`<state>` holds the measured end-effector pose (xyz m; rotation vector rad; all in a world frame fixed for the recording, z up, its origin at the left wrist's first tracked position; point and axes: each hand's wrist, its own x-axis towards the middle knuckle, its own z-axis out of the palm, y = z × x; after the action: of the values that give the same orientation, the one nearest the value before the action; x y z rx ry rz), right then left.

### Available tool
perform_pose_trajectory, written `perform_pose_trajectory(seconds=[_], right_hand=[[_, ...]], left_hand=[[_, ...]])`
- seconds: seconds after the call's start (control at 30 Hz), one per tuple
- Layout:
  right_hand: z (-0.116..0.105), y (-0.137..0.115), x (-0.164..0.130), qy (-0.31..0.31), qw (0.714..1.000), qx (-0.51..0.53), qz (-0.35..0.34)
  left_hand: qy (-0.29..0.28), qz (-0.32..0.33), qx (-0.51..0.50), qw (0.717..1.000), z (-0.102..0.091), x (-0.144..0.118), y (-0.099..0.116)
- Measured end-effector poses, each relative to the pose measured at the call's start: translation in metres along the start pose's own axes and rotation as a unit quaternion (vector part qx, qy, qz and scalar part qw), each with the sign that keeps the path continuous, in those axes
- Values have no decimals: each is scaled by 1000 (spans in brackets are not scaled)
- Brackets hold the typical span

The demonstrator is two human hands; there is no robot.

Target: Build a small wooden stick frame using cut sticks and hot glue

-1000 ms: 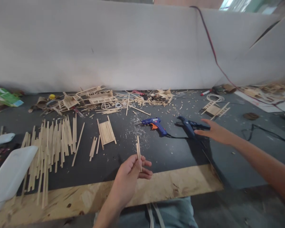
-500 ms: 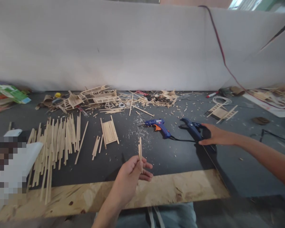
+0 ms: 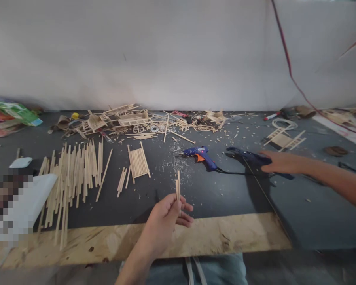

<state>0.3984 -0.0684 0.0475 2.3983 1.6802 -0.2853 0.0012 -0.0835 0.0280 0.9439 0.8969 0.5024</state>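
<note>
My left hand (image 3: pixel 169 213) is closed in a pinch on a few short wooden sticks (image 3: pixel 178 190), held upright above the table's front part; its other fingers are loosely spread. At the right, my right hand (image 3: pixel 274 162) has its fingers at the handle of a dark blue plier-like cutter (image 3: pixel 249 156), which lies low at the tabletop with its jaws pointing left. Part of the handle is hidden by the hand. Between the hands lies a blue glue gun (image 3: pixel 200 154) with an orange trigger. A small slatted wooden panel (image 3: pixel 139 162) rests left of it, beside several short sticks (image 3: pixel 122 182).
Many long sticks (image 3: pixel 74 178) are spread at the left. Along the wall sits a heap of small wooden frames (image 3: pixel 133 118) and offcuts. A little wooden piece (image 3: pixel 284 139), a coil of white tubing (image 3: pixel 284 124) and a red marker (image 3: pixel 271 116) are at the right. The glue gun's cord runs right.
My right hand has moved slightly right and the cutter has turned from tilted to lying flatter. My left hand still holds the sticks. The view has shifted a little.
</note>
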Motion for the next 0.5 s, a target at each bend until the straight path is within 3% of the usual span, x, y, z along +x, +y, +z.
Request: perform_pose_trajectory(seconds=[0.1, 0.23, 0.37, 0.5], right_hand=[[2, 4, 7, -57, 998, -29, -5], [-5, -5, 7, -30, 999, -39, 12], [-29, -39, -16, -43, 998, 26, 29], [-48, -89, -55, -113, 985, 120, -47]], left_hand=[[-2, 1, -1, 1000, 1, 1, 1], [-12, 4, -1, 1000, 2, 2, 2], [-41, 12, -12, 999, 5, 2, 5], [-63, 15, -23, 998, 10, 2, 9]])
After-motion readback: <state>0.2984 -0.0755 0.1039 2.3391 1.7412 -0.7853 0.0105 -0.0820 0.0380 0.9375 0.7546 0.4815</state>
